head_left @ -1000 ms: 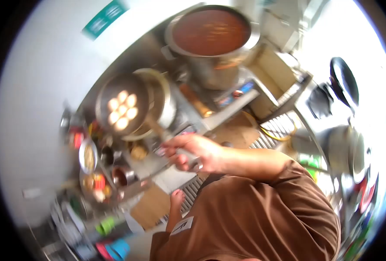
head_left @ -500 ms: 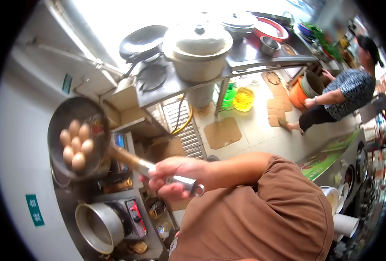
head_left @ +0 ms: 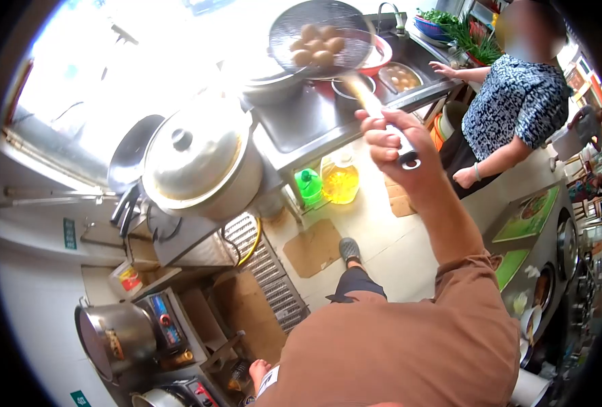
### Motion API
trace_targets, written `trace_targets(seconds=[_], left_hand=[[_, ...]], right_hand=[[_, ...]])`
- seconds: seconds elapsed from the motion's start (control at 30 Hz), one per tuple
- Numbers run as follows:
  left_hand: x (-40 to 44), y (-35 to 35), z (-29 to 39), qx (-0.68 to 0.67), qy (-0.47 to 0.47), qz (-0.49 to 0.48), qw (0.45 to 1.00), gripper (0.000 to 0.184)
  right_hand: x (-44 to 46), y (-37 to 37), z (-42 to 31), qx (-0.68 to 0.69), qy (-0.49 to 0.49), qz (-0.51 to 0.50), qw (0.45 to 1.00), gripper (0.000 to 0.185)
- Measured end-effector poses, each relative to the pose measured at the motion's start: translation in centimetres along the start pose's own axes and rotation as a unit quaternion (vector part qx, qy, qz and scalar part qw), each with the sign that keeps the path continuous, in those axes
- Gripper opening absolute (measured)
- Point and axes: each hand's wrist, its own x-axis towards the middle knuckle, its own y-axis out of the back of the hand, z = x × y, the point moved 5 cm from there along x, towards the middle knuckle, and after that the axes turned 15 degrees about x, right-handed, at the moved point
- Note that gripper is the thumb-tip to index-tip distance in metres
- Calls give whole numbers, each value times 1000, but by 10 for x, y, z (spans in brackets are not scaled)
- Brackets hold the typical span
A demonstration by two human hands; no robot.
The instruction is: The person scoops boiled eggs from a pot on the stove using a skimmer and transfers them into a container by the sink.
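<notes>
My right hand (head_left: 403,149) is closed round the handle of a round mesh skimmer (head_left: 284,32), which is raised over the steel counter. Several brown eggs (head_left: 318,47) lie together in the skimmer's bowl. Below and beyond it are a small steel pot (head_left: 354,91), a red basin (head_left: 381,55) and a tray of egg-like round things (head_left: 401,78) by the sink. Only a small part of my left hand (head_left: 259,373) shows at the lower left, beside my brown shirt; its fingers are mostly hidden.
A large lidded pot (head_left: 199,156) and a black wok (head_left: 128,152) stand on the left counter. A person in a patterned top (head_left: 514,102) stands at the right near the sink. A yellow oil jug (head_left: 340,182) sits on the floor. Another pot (head_left: 114,332) is lower left.
My right hand has carried the skimmer of eggs from the left, by the stoves, up and right over the counter. The view has turned, and the other person now stands upright by the sink.
</notes>
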Motion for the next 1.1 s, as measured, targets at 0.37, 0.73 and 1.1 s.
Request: trace_targets(seconds=[0.37,0.73,1.1], left_hand=[[-56,-134,168,148,84,-21,985,26],[-96,-185,242,196,97,45,975,31],[-123,-174,212,158,118,60,978,33]], right_hand=[[79,74,-350,21,145,89,985,14],[172,201,-524,77,180,219,956,14],[195,230,-552,-133,274,409,860,13]])
